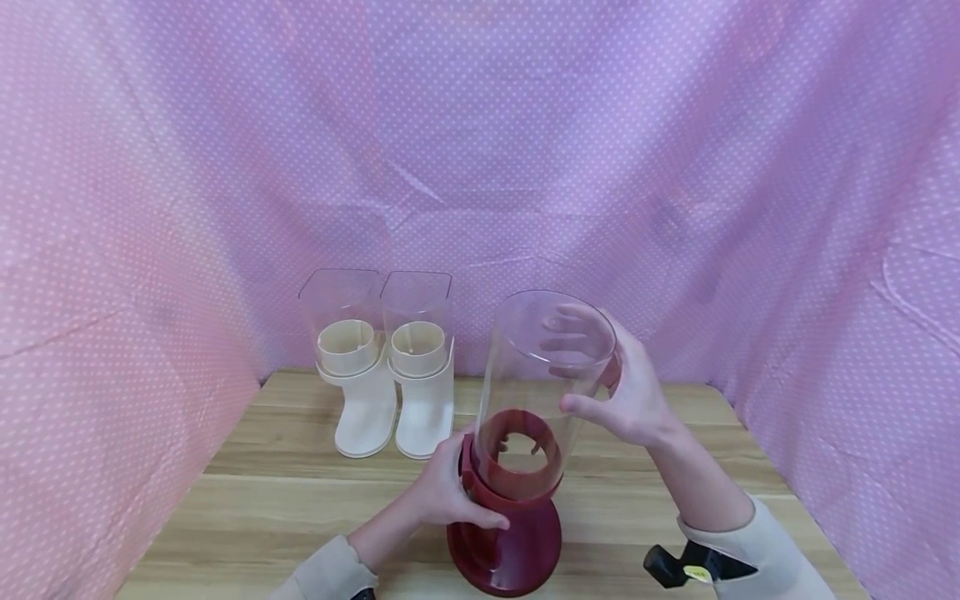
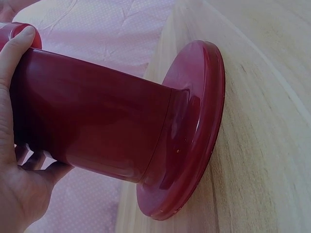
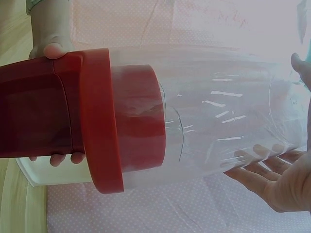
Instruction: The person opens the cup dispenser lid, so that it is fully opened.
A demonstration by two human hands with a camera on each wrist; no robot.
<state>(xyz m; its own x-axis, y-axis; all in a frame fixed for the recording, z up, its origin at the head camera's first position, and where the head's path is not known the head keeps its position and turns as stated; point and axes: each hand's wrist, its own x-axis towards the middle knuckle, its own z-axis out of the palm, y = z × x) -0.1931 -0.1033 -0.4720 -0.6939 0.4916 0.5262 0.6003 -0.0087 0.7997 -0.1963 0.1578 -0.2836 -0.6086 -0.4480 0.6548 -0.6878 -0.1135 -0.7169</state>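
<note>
A red dispenser stand (image 1: 517, 542) with a wide round foot is upright at the front of the wooden table. My left hand (image 1: 450, 492) grips its column just under the red collar (image 3: 101, 121), thumb in front and fingers round the far side. A clear plastic cylinder (image 1: 517, 375), open at the top, rises from that collar; a red inner ring (image 3: 141, 116) shows through its lower end. Around the cylinder's upper part curls my right hand (image 1: 630, 392), its thumb on the near side and fingers behind. In the left wrist view, the foot (image 2: 194, 131) meets the tabletop.
Two cream dispensers (image 1: 365, 417) (image 1: 424, 417) with clear square-topped containers stand side by side at the back left of the table (image 1: 300, 500). Pink dotted cloth (image 1: 480, 125) hangs behind and along both sides.
</note>
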